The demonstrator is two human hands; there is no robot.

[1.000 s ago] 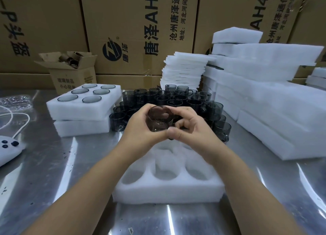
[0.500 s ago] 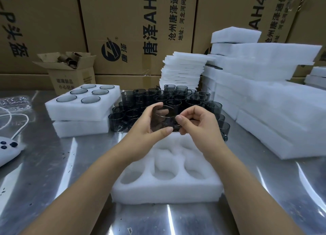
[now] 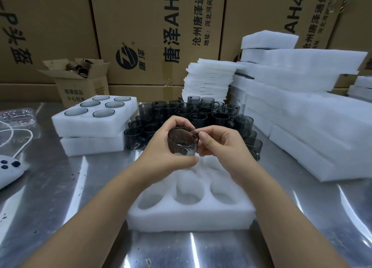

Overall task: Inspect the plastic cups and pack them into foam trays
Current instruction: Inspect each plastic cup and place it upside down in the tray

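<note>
Two hands are sharing one dark see-through cup (image 3: pixel 182 141) in the head view, holding it in the air just above the far end of the empty foam tray (image 3: pixel 189 217). The left hand (image 3: pixel 159 155) is cradling the cup from below and behind, its grip wrapping round the wall. The right hand (image 3: pixel 221 145) is pinching the rim side between thumb and fingers, so both grips are clamped on the cup. The cup is tilting its mouth toward the camera, which suits checking the inside and the rim.

By my reading, the inspection is under way, and none of this tray's visible pockets is holding a cup yet. Doing this step well probably means:
- turning the cup by its outer wall rather than smearing the inside
- looking for cracks and scratches all round
- lowering it upright into a pocket and pressing evenly, so the soft foam is not tearing

Behind the hands, many more cups (image 3: pixel 201 114) are waiting on the counter (image 3: pixel 60 187). Beside them a filled tray (image 3: pixel 88 125) is sitting on top of another.
</note>
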